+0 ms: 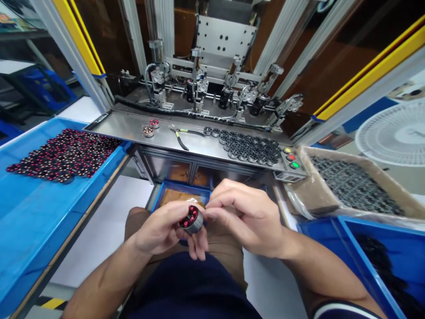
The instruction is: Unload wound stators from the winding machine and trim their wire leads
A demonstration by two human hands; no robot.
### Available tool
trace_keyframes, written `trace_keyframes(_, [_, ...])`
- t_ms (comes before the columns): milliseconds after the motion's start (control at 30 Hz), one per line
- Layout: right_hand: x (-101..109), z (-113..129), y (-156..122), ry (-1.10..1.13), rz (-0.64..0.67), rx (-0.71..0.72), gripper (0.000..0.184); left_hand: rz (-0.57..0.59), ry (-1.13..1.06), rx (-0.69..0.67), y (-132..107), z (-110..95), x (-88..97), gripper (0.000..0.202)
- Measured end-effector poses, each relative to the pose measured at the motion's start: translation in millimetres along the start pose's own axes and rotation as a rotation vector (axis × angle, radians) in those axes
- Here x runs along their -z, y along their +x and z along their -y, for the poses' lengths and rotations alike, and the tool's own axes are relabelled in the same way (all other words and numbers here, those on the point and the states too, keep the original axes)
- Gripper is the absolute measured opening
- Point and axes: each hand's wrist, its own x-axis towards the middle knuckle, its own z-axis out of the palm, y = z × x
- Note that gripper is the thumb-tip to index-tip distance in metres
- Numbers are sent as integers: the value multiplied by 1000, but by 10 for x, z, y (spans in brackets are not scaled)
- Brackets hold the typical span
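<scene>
My left hand [169, 228] grips a small round metal motor part [192, 220], a grey ring with red coil windings inside, tilted so its open face shows. Close beside it, my right hand [245, 217] has its thumb and index finger pinched together. Anything between those fingertips is too small or hidden to make out. Both hands are above my lap. On the metal bench ahead lie two loose wound cores [148, 131] and pliers [181, 138] with black and green handles. Rows of dark round parts [250, 146] stand to their right.
A blue tray [29, 226] on my left holds many red-and-black wound cores. Behind the bench stands a machine with several clamping stations [226, 95]. To the right are push buttons [291, 157], a lined carton [318, 195] of grey parts, a blue bin [361, 261] and a white fan [392, 133].
</scene>
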Motion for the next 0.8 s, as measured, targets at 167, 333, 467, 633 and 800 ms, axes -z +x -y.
trace_keyframes(167, [-12, -23, -47, -69, -108, -88, 10, -324, 243, -489, -35, 24, -140, 37])
trace_keyframes(333, [-38, -43, -35, 3, -109, -60, 12, -371, 387, -675, -14, 61, -126, 50])
trace_keyframes(467, [-43, -61, -31, 24, -99, -38, 10, -332, 448, -498, -23, 94, -75, 39])
trace_keyframes(633, [-118, -9, -80, -4, -254, -96, 10, -393, 487, -629, -4, 122, 1, 28])
trace_keyframes(800, [-396, 54, -233, 409, -336, -515, 20, -426, 465, -705, 30, 85, 77, 28])
